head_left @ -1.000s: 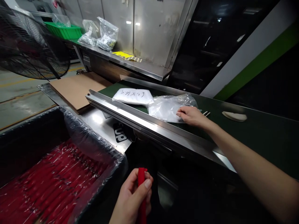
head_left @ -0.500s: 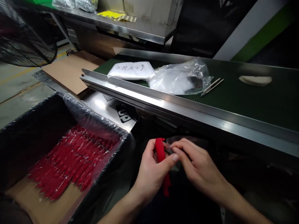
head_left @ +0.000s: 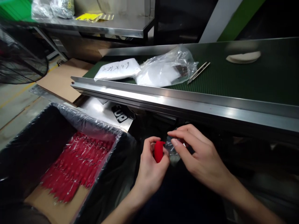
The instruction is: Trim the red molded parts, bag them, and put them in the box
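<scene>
My left hand (head_left: 149, 171) is closed around a red fabric strap (head_left: 158, 151), which shows as a short folded piece between thumb and fingers. Just right of it, my right hand (head_left: 201, 152) pinches a small clear plastic bag (head_left: 172, 148) between thumb and fingers. The bag hangs close beside the strap; whether they touch I cannot tell. Both hands are in front of the conveyor's near rail, below its level. To the left, several red straps in clear wrapping (head_left: 72, 165) lie in rows inside a bin lined with dark plastic (head_left: 116, 137).
On the green conveyor belt (head_left: 215, 84) lie a white packet with handwriting (head_left: 116, 69), a clear bag with white contents (head_left: 161, 73), tweezers (head_left: 198, 73) and a cream crescent-shaped piece (head_left: 244, 58). A metal rail (head_left: 177, 99) edges the belt. Cardboard (head_left: 63, 79) and a fan (head_left: 21, 56) are at left.
My hands have drawn slightly apart, and the clear bag shows more between them. The strap's hanging lower end no longer shows. The view has shifted, so the belt's things sit further left.
</scene>
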Demonstrator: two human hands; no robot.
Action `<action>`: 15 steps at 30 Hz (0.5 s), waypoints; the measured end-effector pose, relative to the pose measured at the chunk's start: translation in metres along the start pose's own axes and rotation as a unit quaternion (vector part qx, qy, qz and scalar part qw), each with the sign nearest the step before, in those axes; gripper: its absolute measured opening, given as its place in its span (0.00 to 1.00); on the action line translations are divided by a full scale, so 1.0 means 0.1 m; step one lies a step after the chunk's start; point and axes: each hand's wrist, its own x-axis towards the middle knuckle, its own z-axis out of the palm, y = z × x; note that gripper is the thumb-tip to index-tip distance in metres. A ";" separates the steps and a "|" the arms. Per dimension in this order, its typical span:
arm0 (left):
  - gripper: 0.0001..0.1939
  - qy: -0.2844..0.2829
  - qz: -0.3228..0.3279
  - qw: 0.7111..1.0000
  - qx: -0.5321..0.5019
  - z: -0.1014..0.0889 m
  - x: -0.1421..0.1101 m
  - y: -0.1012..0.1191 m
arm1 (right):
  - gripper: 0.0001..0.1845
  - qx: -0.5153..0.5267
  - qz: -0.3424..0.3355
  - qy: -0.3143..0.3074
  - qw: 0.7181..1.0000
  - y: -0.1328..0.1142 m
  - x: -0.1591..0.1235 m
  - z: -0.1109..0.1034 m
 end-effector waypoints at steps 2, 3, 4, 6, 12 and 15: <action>0.17 -0.001 0.013 1.000 0.018 0.01 -0.01 -0.01 | 0.12 -0.019 -0.025 0.017 0.999 -0.01 0.01 0.00; 0.17 0.001 0.018 0.999 0.029 0.01 -0.01 -0.01 | 0.13 -0.025 -0.030 0.023 0.999 -0.01 0.00 0.00; 0.17 0.003 0.025 0.999 0.044 0.01 -0.02 -0.02 | 0.13 -0.029 -0.029 0.017 0.999 -0.01 0.00 0.00; 0.18 -0.001 0.051 0.995 0.088 0.02 -0.04 -0.04 | 0.12 -0.031 -0.020 -0.040 0.999 -0.01 -0.01 0.00; 0.25 -0.016 0.100 0.980 0.170 0.01 -0.02 -0.09 | 0.08 0.052 -0.017 -0.079 0.995 -0.02 -0.06 -0.08; 0.15 0.019 0.077 0.984 0.157 -0.05 0.12 -0.10 | 0.04 -0.005 0.035 0.113 0.993 -0.04 -0.16 -0.26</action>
